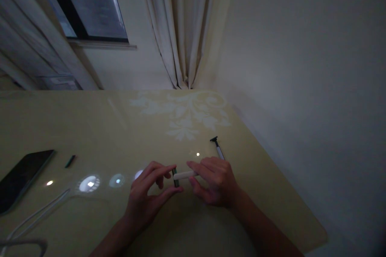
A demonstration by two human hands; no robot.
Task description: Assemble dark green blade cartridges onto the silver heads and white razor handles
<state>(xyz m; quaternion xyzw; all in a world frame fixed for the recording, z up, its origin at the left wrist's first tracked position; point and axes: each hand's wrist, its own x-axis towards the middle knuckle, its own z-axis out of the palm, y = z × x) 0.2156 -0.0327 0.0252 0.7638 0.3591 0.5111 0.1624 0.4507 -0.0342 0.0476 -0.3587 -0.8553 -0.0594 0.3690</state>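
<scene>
Between the thumb and forefinger of my left hand (147, 190) a narrow dark bar (176, 180), which looks like a razor head, is pinched by its two ends. My right hand (214, 180) grips a slim white handle (185, 175) that points left. Its rounded tip meets the middle of the dark bar; whether the two are joined I cannot tell. Just beyond my right hand lies a razor (219, 150) with a black head and a light grey handle, its lower end hidden by that hand.
On the left of the glossy table (120, 225) lie a dark phone (25, 176), a small dark green strip (70, 161) and a white cable (39, 213). The table's right edge runs along a pale wall (301, 88). Curtains (181, 28) hang behind the far edge.
</scene>
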